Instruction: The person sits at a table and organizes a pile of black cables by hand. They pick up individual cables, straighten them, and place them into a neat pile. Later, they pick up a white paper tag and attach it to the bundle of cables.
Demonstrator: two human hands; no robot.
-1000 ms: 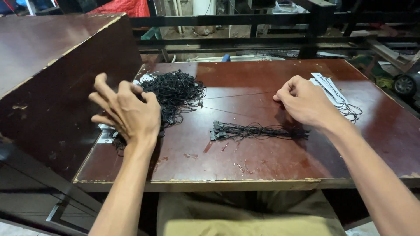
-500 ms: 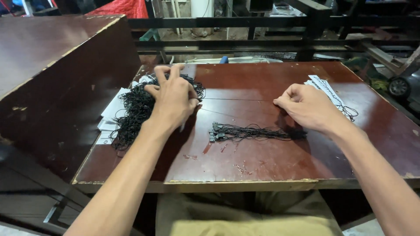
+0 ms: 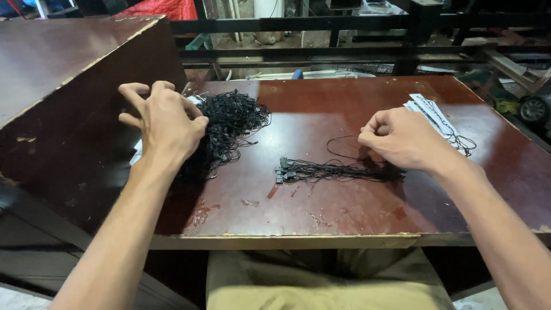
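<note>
The left hand [image 3: 163,117] hangs over the left edge of a tangled heap of black strings [image 3: 229,126], fingers curled and spread like a claw, the fingertips at the heap's far-left side; whether they actually pinch any string cannot be told from here. The heap lies on the far-left part of a dark red wooden table [image 3: 321,212], just beside a tall dark wooden panel [image 3: 63,86] that stands along the table's left side, with a bit of white paper showing beneath the heap. The right hand [image 3: 402,138] rests at the middle-right of the table, fingers drawn together with thumb against forefinger, pinching a thin black string that loops out to its left. Just near of that hand lies a straightened bundle of black strings [image 3: 333,170], its small clasps gathered at the left end. Far right of the hand sits a stack of white paper tags [image 3: 430,115] with strings trailing from it
</note>
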